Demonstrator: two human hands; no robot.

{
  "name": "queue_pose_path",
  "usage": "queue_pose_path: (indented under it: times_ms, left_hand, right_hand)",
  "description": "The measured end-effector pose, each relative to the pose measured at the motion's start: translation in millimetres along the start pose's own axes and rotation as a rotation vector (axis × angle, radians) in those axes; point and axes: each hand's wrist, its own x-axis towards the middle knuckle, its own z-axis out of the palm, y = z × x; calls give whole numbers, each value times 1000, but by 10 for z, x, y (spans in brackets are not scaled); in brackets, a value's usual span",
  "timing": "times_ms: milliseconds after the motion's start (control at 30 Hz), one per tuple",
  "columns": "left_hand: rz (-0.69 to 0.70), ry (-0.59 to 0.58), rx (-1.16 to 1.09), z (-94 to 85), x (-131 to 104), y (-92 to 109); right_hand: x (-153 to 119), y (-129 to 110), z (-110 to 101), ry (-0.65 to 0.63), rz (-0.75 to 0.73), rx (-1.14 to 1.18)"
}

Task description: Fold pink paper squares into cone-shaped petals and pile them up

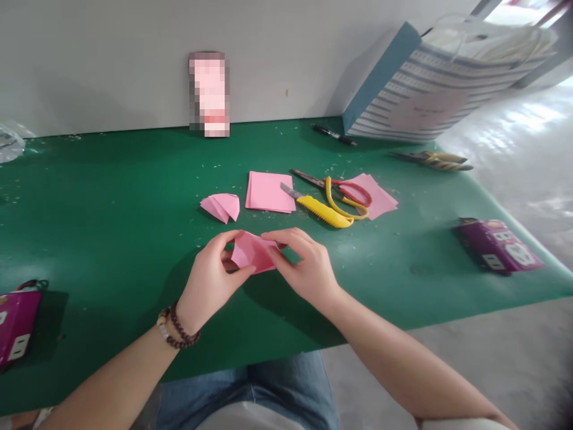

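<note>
Between my two hands is a pink paper sheet [254,252], partly folded and held above the green table. My left hand [215,278] pinches its left side, thumb at the lower edge. My right hand [307,263] grips its right edge between thumb and fingers. Just beyond lies a folded pink paper piece [221,206]. A stack of pink square papers [270,191] sits to its right, with the blade of a yellow utility knife [326,212] over its edge. Scissors [342,191] with red and yellow handles rest partly on more pink papers [376,196].
The green table [111,209] meets a pale wall, where a pixelated object [209,94] leans. At the back right are a black pen [334,135], a striped paper bag [412,89] and pliers [432,160]. Purple boxes lie right [500,245] and left [18,325].
</note>
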Motion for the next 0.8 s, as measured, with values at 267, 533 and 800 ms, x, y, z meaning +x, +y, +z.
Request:
queue_pose_path:
  times_ms: [267, 533, 800]
  left_hand:
    - [-86, 16, -236, 26, 14, 8]
    - [-131, -8, -350, -15, 30, 68]
    - [-159, -1, -275, -25, 54, 74]
  right_hand:
    - [-44, -18, 48, -77, -213, 20]
    - [-39, 33, 92, -133, -377, -63]
    - [-68, 54, 88, -154, -430, -116]
